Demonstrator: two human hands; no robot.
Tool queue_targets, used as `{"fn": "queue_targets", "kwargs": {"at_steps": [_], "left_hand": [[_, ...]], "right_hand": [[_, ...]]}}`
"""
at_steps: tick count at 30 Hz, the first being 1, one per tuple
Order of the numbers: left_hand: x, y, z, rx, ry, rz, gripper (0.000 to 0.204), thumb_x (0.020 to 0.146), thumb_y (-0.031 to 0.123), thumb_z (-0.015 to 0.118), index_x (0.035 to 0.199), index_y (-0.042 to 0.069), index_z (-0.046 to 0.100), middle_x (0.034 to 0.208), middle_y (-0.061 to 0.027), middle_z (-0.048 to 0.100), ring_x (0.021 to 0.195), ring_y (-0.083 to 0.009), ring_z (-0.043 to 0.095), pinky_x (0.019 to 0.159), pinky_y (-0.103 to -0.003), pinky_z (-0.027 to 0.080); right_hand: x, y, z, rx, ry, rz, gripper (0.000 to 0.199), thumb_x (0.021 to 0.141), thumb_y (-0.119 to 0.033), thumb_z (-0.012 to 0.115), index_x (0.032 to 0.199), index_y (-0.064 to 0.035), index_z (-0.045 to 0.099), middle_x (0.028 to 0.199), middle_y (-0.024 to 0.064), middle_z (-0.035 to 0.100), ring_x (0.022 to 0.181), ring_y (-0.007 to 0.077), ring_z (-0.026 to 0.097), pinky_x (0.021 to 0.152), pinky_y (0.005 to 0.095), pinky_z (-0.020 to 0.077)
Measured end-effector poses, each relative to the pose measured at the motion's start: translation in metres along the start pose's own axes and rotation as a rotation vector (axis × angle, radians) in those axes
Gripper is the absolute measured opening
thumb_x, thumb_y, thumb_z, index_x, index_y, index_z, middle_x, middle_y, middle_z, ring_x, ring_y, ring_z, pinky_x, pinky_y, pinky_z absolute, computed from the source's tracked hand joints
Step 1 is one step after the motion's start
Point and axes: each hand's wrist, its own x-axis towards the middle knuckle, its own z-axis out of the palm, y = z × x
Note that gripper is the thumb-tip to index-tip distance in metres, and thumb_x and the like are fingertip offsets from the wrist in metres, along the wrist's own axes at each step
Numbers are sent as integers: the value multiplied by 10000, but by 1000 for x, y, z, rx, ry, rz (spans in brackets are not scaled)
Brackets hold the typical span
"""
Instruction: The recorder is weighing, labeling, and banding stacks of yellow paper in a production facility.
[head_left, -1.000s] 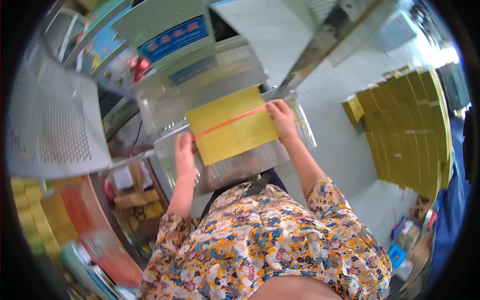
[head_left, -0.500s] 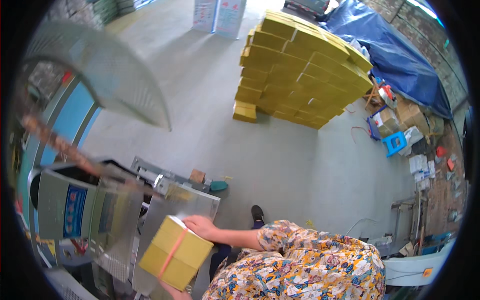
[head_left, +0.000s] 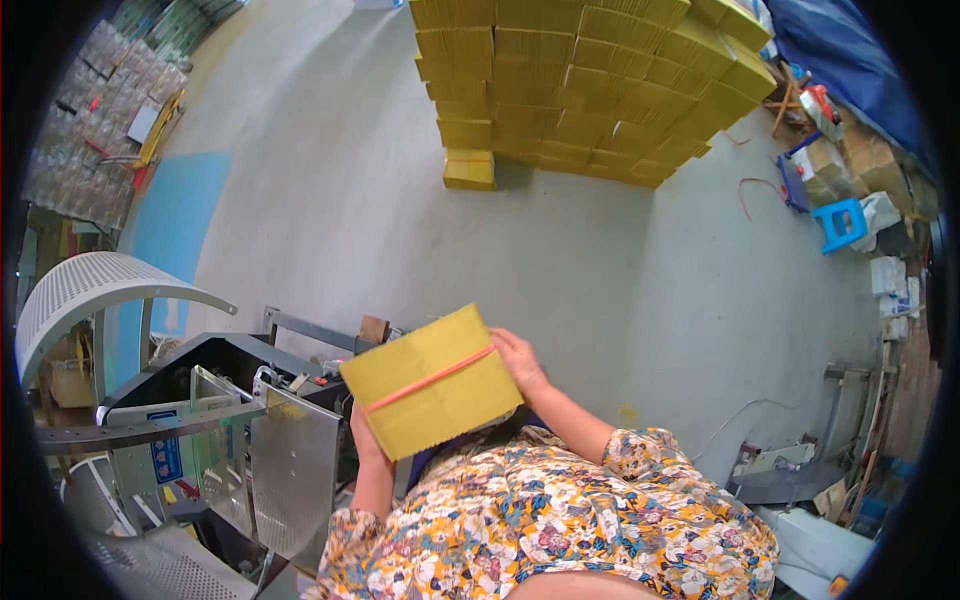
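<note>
A block-shaped bundle of yellow paper (head_left: 450,395), bound round its middle by an orange-red strap (head_left: 430,380), is held in front of my body, tilted up on its right side. On its left edge sits my left hand (head_left: 368,438), fingers partly hidden under and behind the bundle. My right hand (head_left: 518,358) grips the opposite edge near the far right corner. Both hands press the bundle between them, clear of the machine's metal plate (head_left: 292,470) on the left.
Beside me on the left stands a machine with a curved perforated metal guard (head_left: 110,285). Ahead rises a tall stack of yellow bundles (head_left: 570,90), a single bundle (head_left: 469,170) at its foot. A blue stool (head_left: 840,225), boxes and a blue tarp (head_left: 860,70) line the right side.
The bundle has come off the machine's metal plate to the right and up, in both hands, and has turned so its strap runs more level. My view has turned too.
</note>
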Motion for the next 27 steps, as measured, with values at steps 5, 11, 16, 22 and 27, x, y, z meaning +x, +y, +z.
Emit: {"fn": "queue_targets", "kwargs": {"at_steps": [5,11,16,22,27], "left_hand": [[59,-3,93,75,-50,-73,375,1009,322,451,1208,36,589,1122,-80,642,984,-193,646,819,-325,535],[169,-13,176,82,-128,-207,363,1026,341,434,1149,43,600,1058,-51,638,942,-152,625,831,-303,508],[306,-44,245,281,-161,-181,422,1041,384,383,1098,23,596,1064,-66,590,980,-166,569,872,-324,471],[473,-62,355,445,-406,-285,544,1036,470,355,1228,-2,546,1219,-102,554,1120,-198,521,956,-358,429],[593,-122,427,429,-553,-404,627,972,492,517,1387,28,447,1307,-104,551,1203,-202,511,1027,-345,396]], "right_hand": [[51,-30,-63,-166,172,-4,321,977,-213,497,1171,-5,646,1080,89,683,982,182,622,884,310,478],[131,-61,-113,-93,158,128,346,1001,-265,495,1196,-16,635,1156,109,659,1036,187,619,879,325,485],[241,-100,-142,100,327,226,444,1007,-341,504,1270,9,581,1146,92,651,1019,191,626,900,337,503],[405,-125,-192,282,435,366,549,998,-442,478,1335,-10,520,1208,108,610,1077,202,605,864,351,534],[533,-75,-269,283,569,366,487,990,-414,482,1305,-48,550,1218,95,617,1087,199,611,902,338,523]]}}
